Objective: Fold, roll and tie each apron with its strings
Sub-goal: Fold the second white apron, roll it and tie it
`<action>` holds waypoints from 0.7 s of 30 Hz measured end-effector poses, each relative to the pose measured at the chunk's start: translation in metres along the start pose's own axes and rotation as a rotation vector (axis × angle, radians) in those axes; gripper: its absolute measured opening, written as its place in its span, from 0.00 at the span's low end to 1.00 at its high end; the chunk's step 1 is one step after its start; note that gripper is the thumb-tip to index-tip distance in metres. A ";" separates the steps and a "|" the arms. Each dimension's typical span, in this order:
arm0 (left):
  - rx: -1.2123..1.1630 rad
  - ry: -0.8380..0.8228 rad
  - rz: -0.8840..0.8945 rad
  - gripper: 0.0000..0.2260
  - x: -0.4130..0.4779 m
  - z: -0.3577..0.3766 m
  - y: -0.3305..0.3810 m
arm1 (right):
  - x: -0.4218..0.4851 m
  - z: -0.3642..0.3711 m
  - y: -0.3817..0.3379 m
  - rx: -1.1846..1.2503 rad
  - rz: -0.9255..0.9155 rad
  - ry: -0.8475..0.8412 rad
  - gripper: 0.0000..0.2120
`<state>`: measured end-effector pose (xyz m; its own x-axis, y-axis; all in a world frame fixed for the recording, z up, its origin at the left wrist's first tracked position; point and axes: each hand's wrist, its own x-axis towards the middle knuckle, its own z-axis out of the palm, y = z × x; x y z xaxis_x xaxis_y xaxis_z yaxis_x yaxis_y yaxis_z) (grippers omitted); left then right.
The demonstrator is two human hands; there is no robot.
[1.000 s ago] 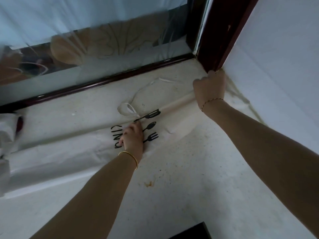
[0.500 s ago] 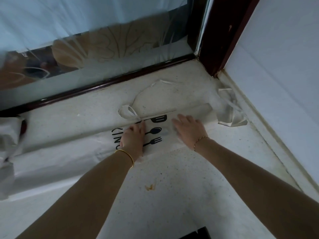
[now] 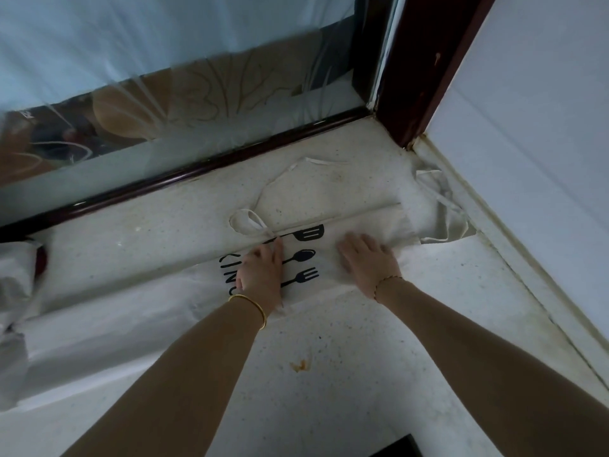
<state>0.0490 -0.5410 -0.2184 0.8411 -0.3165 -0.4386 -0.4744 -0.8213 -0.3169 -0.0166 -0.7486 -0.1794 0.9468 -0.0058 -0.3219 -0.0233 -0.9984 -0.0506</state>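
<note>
Cream woven apron (image 3: 115,301), folded into a long flat band, lying on speckled stone surface (image 3: 329,407), maybe a floor, beside dark wooden frame (image 3: 197,169). Black spatula-spoon-fork print (image 3: 304,255) facing up. Thin string (image 3: 258,222) looped past the top edge. Left hand (image 3: 260,272) and right hand (image 3: 365,262) pressing flat on the band, grip slack, fingers straight, clasping nothing.

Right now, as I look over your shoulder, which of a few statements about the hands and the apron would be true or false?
1. Both the left hand and the right hand press on the apron. True.
2. The strings are tied round the apron. False: they lie loose beyond it.
3. The apron's print shows a spoon and a fork. True.
4. The gold bangle is on the right wrist. False: it is on the left.
</note>
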 end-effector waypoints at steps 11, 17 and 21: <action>-0.125 0.136 0.087 0.25 -0.010 -0.068 0.026 | -0.027 -0.002 0.089 0.368 0.765 0.373 0.21; -0.284 0.149 0.316 0.24 -0.008 -0.077 0.089 | -0.012 -0.011 0.107 1.001 1.139 0.382 0.22; -0.213 0.101 0.292 0.30 -0.001 -0.063 0.096 | -0.002 -0.015 0.123 1.165 1.164 0.399 0.24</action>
<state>0.0186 -0.6493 -0.1954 0.7050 -0.5885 -0.3958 -0.6422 -0.7665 -0.0042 -0.0161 -0.8727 -0.1710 0.2706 -0.8480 -0.4557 -0.7492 0.1117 -0.6528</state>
